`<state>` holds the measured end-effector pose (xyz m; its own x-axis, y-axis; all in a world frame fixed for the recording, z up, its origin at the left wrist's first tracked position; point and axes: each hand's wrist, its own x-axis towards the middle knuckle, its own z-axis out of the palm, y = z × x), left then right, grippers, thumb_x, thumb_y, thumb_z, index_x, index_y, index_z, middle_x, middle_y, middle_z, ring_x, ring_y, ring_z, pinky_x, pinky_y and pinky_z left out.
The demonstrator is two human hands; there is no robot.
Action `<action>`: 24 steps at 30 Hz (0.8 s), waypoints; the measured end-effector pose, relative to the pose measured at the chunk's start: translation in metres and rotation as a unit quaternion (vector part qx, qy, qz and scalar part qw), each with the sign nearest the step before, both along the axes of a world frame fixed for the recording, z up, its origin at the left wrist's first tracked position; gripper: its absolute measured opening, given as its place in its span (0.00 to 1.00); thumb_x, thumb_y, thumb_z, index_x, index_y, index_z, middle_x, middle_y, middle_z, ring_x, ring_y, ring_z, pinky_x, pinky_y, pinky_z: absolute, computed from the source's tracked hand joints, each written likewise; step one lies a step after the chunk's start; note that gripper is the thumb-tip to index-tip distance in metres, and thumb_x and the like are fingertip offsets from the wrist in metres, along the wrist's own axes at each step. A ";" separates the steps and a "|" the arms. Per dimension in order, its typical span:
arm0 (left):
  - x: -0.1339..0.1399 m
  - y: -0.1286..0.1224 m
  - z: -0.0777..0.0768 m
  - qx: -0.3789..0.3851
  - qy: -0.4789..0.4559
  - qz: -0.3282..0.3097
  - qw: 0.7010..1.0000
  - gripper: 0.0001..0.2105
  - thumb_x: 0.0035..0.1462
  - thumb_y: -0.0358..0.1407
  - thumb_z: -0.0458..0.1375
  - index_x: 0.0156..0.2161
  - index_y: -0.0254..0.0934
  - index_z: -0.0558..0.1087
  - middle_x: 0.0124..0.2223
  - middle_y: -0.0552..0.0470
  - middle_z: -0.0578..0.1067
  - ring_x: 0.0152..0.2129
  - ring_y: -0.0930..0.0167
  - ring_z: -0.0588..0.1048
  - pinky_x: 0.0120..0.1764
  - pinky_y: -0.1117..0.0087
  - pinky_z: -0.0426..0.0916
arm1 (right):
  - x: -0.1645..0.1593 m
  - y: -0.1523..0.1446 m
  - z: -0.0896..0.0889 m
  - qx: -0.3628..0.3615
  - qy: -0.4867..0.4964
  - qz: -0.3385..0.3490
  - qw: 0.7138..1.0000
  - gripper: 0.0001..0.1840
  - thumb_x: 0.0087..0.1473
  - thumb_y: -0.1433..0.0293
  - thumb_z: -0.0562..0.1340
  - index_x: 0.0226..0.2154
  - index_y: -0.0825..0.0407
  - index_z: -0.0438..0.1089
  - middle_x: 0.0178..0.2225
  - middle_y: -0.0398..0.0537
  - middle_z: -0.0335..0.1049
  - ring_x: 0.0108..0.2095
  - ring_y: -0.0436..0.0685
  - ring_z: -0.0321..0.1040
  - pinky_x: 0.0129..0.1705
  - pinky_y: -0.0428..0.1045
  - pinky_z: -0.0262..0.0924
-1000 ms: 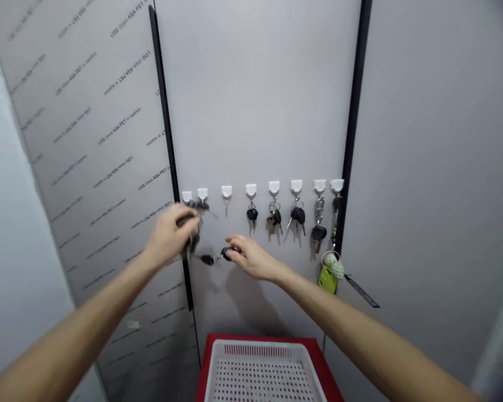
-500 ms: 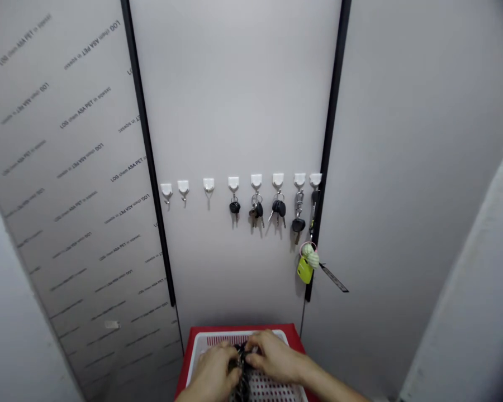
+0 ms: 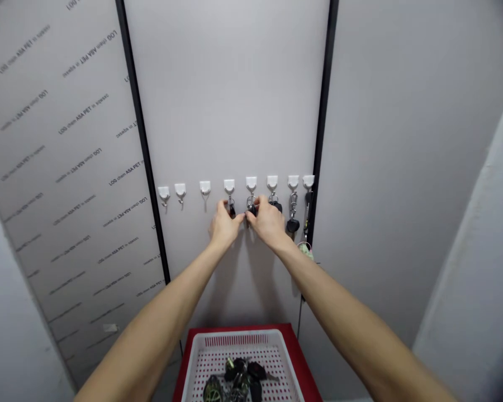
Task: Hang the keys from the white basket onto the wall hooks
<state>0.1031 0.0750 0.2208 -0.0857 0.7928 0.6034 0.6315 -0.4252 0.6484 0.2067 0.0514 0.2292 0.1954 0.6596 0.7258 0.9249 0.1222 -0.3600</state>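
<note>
My left hand (image 3: 224, 224) is raised to the fourth hook from the left, thumb and index finger spread around a key with a black head (image 3: 232, 210) hanging there. Its other fingers are partly hidden. At the fifth hook, my right hand (image 3: 269, 222) has its thumb and fingers around a bunch of keys (image 3: 251, 209) whose ring is still on the hook. The two thumb tips come close together between the bunches. Partly behind my right hand, another bunch with black heads (image 3: 276, 206) hangs from the sixth hook.
Three bare white hooks (image 3: 180, 190) are on the left of the panel. A black key (image 3: 293, 225) and a lanyard with a pale green charm (image 3: 305, 250) hang at right. Below, a white basket (image 3: 291, 363) with several keys (image 3: 238, 377) stands on a red surface (image 3: 305, 379).
Both hands have left the keys in the basket and risen to the hooks on the panel. The basket's keys are now uncovered. The view has shifted slightly.
</note>
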 end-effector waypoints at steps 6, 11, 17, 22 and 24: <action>-0.001 0.003 0.008 -0.008 -0.029 -0.065 0.997 0.10 0.45 0.33 0.43 0.32 0.33 0.63 0.26 0.51 0.70 0.22 0.75 0.68 0.25 0.75 0.61 | 0.007 0.002 0.004 0.057 0.050 0.049 0.996 0.12 0.43 0.69 0.49 0.34 0.53 0.58 0.27 0.48 0.65 0.29 0.54 0.62 0.29 0.47 0.53; -0.015 0.005 0.046 0.058 -0.011 -0.057 0.997 0.12 0.46 0.33 0.42 0.32 0.33 0.65 0.26 0.51 0.70 0.19 0.77 0.68 0.24 0.77 0.61 | 0.009 0.004 0.036 0.179 0.039 0.150 0.972 0.13 0.43 0.71 0.48 0.34 0.54 0.60 0.31 0.48 0.65 0.31 0.51 0.61 0.34 0.46 0.53; -0.029 -0.005 0.062 0.079 0.158 -0.038 0.984 0.11 0.45 0.34 0.44 0.31 0.35 0.67 0.24 0.51 0.70 0.21 0.75 0.67 0.26 0.75 0.59 | 0.004 0.002 0.038 0.136 -0.010 0.242 0.961 0.12 0.43 0.71 0.50 0.34 0.53 0.61 0.28 0.44 0.66 0.27 0.48 0.61 0.32 0.45 0.53; -0.037 -0.009 0.052 0.068 0.159 -0.037 0.984 0.12 0.45 0.33 0.42 0.31 0.34 0.66 0.23 0.52 0.69 0.19 0.75 0.66 0.25 0.75 0.58 | 0.006 -0.005 0.003 0.016 -0.064 0.275 0.959 0.12 0.41 0.73 0.51 0.32 0.53 0.63 0.28 0.45 0.66 0.28 0.48 0.61 0.32 0.44 0.53; -0.040 -0.011 0.047 0.018 0.182 -0.085 0.980 0.11 0.44 0.33 0.43 0.30 0.33 0.66 0.20 0.53 0.67 0.18 0.76 0.65 0.23 0.76 0.57 | 0.008 -0.011 -0.018 -0.071 -0.093 0.308 0.944 0.12 0.40 0.74 0.51 0.31 0.54 0.64 0.28 0.45 0.67 0.29 0.49 0.61 0.32 0.44 0.53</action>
<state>0.0628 0.0640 0.2680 0.2712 0.7552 0.5968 0.7357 -0.5624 0.3773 0.2143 0.0408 0.2108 -0.3788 0.6999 0.6055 0.7427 0.6203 -0.2524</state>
